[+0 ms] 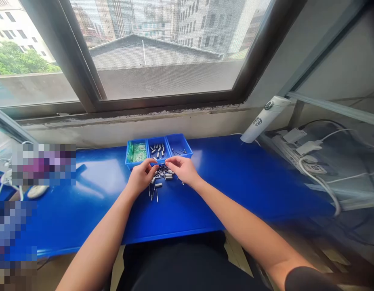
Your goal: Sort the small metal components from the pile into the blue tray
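My left hand [143, 176] and my right hand [183, 169] face each other just in front of a blue three-compartment bin [188, 155]. Fingers of both hands are pinched together; whatever sits between them is too small to make out. Under and between the hands lies a pile of thin metal shafts [161, 172] mixed with short silvery cylinders [168, 176]. Closer to me, several loose shafts [153, 194] lie beside a single cylinder [158, 185]. The bin's left compartment holds a green plastic bag [135, 153], the middle one dark-and-silver cylinders [158, 150], the right one a few thin shafts [179, 151].
The bin stands at the back of a blue table [229, 178], against the wall below a window. A white tumbler [264, 119] leans at the back right. Chargers and cables [309, 145] crowd the right side. A white mouse-like object [38, 191] lies left, near a blurred-out patch.
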The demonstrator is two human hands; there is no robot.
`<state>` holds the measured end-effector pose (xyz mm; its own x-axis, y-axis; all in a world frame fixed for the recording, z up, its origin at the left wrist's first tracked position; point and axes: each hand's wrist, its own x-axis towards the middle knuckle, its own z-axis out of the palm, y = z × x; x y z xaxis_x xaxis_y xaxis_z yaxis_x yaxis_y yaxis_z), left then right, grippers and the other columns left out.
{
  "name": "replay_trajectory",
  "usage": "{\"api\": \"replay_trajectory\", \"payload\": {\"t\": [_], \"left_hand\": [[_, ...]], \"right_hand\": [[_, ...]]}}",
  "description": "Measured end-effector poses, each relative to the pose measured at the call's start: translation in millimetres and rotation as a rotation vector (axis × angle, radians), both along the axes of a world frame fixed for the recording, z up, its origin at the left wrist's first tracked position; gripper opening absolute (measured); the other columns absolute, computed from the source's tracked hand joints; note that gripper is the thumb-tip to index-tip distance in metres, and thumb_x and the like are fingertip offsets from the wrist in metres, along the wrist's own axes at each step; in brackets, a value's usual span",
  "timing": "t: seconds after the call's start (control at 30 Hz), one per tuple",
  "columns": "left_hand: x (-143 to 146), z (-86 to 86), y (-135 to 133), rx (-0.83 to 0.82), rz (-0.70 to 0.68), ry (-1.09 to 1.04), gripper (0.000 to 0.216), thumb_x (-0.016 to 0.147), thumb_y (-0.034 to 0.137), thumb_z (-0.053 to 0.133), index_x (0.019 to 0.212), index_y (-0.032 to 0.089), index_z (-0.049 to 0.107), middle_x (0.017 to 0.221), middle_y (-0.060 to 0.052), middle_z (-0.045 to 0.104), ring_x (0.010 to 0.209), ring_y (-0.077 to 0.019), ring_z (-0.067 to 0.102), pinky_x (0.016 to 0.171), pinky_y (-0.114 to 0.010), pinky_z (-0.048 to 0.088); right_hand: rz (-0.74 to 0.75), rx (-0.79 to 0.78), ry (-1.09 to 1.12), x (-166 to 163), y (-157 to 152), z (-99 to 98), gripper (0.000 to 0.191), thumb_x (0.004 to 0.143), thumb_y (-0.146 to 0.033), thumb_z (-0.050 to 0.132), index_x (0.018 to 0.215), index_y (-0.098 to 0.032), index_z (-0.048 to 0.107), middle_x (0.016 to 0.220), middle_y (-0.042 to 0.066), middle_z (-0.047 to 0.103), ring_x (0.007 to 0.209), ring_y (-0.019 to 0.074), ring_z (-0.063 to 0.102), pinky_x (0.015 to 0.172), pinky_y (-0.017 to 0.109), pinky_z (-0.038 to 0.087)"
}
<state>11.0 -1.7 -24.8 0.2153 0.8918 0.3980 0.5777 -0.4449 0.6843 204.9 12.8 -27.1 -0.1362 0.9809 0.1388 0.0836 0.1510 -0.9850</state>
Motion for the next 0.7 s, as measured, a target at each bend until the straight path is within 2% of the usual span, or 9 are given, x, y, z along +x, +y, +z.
{"api": "replay_trajectory", "payload": {"t": [0.1, 0.43, 0.7], "left_hand": [[0.2, 0.6, -0.2, 0.007, -0.002, -0.002, 0.018, 0.092, 0.034, 0.053, 0.096, 0.020, 0.063, 0.054, 0.007, 0.045, 0.047, -0.0083, 0.040, 0.052, -0.019, 0.034], [-0.3, 0.5, -0.3, -0.007, -0.012, 0.013, 0.016, 0.093, 0.032, 0.051, 0.098, 0.019, 0.060, 0.055, 0.008, 0.044, 0.048, -0.0084, 0.040, 0.051, -0.020, 0.032], [-1.2, 0.3, 0.2, -0.038, -0.014, 0.031, 0.025, 0.096, 0.036, 0.046, 0.087, 0.018, 0.060, 0.063, 0.003, 0.056, 0.054, -0.0109, 0.048, 0.053, -0.022, 0.036]], "right_hand": [[0.018, -0.020, 0.013, 0.6, 1.2, -1.0, 0.035, 0.073, -0.045, 0.071, 0.089, -0.014, 0.072, 0.084, 0.008, 0.073, 0.074, 0.0172, 0.066, 0.072, 0.032, 0.054], [0.043, -0.011, 0.056, 0.3, -0.8, -1.7, 0.031, 0.071, -0.042, 0.075, 0.087, -0.015, 0.073, 0.084, 0.007, 0.074, 0.077, 0.0183, 0.068, 0.074, 0.033, 0.055], [0.048, -0.011, 0.077, -2.7, -2.8, -1.2, 0.029, 0.070, -0.040, 0.076, 0.086, -0.016, 0.073, 0.084, 0.007, 0.074, 0.077, 0.0187, 0.068, 0.075, 0.034, 0.055]]}}
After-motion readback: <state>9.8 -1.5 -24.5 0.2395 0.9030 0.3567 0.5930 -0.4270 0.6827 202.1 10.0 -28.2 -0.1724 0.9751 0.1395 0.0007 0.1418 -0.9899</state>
